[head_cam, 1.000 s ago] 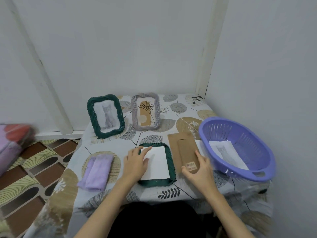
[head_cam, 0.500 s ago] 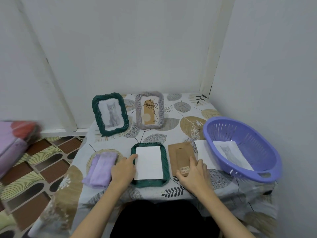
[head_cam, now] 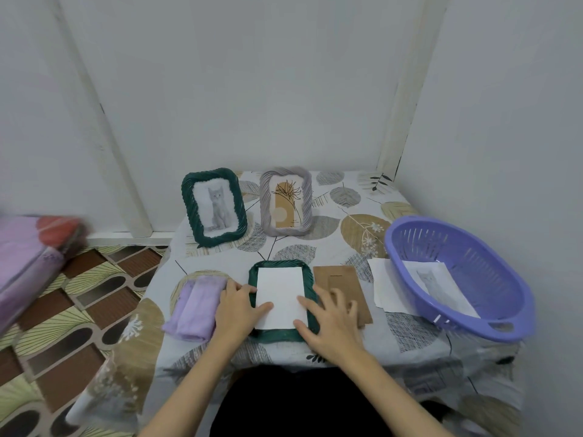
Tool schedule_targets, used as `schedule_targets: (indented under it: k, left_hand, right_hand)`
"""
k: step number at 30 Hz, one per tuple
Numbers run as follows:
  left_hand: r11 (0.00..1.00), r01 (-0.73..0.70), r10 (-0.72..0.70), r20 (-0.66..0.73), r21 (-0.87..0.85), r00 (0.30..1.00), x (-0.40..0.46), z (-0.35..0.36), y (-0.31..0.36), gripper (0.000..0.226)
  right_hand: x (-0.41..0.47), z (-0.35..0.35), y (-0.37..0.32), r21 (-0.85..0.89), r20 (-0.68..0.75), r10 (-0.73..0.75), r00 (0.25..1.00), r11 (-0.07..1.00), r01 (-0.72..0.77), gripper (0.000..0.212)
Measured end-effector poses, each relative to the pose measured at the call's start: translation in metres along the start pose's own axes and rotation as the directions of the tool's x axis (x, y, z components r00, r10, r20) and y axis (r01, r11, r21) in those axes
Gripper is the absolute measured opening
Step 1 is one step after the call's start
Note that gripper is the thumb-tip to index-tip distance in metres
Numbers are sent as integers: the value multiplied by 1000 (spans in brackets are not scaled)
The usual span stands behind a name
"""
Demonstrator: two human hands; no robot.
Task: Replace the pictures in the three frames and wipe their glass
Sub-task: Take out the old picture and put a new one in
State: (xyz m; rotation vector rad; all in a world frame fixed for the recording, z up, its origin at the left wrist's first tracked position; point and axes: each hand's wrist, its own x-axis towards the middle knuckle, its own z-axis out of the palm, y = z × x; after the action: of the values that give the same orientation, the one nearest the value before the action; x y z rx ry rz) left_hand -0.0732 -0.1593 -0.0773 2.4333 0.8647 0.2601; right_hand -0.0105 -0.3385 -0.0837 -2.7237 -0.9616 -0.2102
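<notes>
A dark green frame (head_cam: pixel 277 334) lies face down at the table's front, with a white sheet (head_cam: pixel 279 290) resting in its back. My left hand (head_cam: pixel 238 307) lies flat on the frame's left edge, thumb touching the sheet. My right hand (head_cam: pixel 331 320) rests spread on the frame's right edge and the sheet's lower right corner. A brown cardboard backing (head_cam: pixel 340 280) lies just right of the frame, partly under my right hand. At the back stand a green frame with a cat picture (head_cam: pixel 214 206) and a grey frame with a plant picture (head_cam: pixel 285 201).
A folded lilac cloth (head_cam: pixel 194 305) lies left of the flat frame. A purple plastic basket (head_cam: pixel 457 279) at the right holds a cat print (head_cam: pixel 437 287); a white paper (head_cam: pixel 383 285) lies beside it. Walls close the back and right. Pink bedding (head_cam: pixel 28 250) sits on the floor, left.
My right hand has moved left off the cardboard backing onto the flat frame's right edge. My left hand has slid from the sheet to the frame's left edge.
</notes>
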Motion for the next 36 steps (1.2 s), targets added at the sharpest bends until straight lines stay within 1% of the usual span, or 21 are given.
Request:
schedule_targets:
  k: [3,5,7,8,11,14,18,22,24,26,28,29,31,34,36]
  left_hand:
    - [999,4,-5,-34,-44,999,-1,2,0,46]
    - [998,-19,15,-61,-68,998,-1,3,0,39]
    - [995,-41,36,-59,-90,998,-1,4,1,33]
    - [996,-39,36,-48,-79,998,-2,5,2,35]
    - [999,-21,21,-21,-38,1000,-3,4,5,52]
    - [991,-15,15,0,-132,1000,-4,0,8,61]
    - [972,-7,2,-21,-233,1000,-2,0,6,76]
    - [954,-14,10,-15,-298,1000,0,-2,7,80]
    - [935,-3,3,-1,-355,1000,0,-2,8,74]
    - [914,23,-27,-2,-405,1000,1,-1,7,57]
    - [907,34,-52,-31,-421,998,3,1,4,37]
    - [912,32,-53,-41,-410,998,3,2,2,30]
    - [939,11,-35,-65,-344,997,2,2,1,23]
    - [985,-60,36,-143,-163,989,-2,3,-1,24]
    - [993,-101,89,-173,-63,981,-3,7,-2,26]
  right_hand:
    - [-2,6,-4,4,17,-31,999,1000,31,38]
    - [-3,9,-4,7,-3,-30,1000,1000,30,36]
    - [-4,10,-4,-3,-19,-32,999,1000,31,36]
    - [-4,10,-4,-6,-25,-32,999,999,32,36]
    - [-4,9,-5,-5,-35,-21,999,1000,21,36]
    - [-4,9,-7,-7,-46,-16,999,1000,16,36]
    - [-4,9,-7,-6,-56,-26,998,1000,26,36]
    - [-4,7,-7,-2,-48,-29,998,1000,29,35]
    - [-4,8,-7,0,-38,-29,999,1000,29,35]
    - [-3,8,-6,9,-23,-27,999,1000,27,35]
    - [-4,10,-5,7,-28,-29,999,1000,29,35]
    - [-3,11,-5,9,-40,-33,999,999,34,35]
    - [-3,11,-4,10,-40,-37,999,999,37,35]
    - [-3,10,-4,16,-10,-35,999,999,36,35]
    - [-3,10,-4,16,18,-25,1000,1000,24,35]
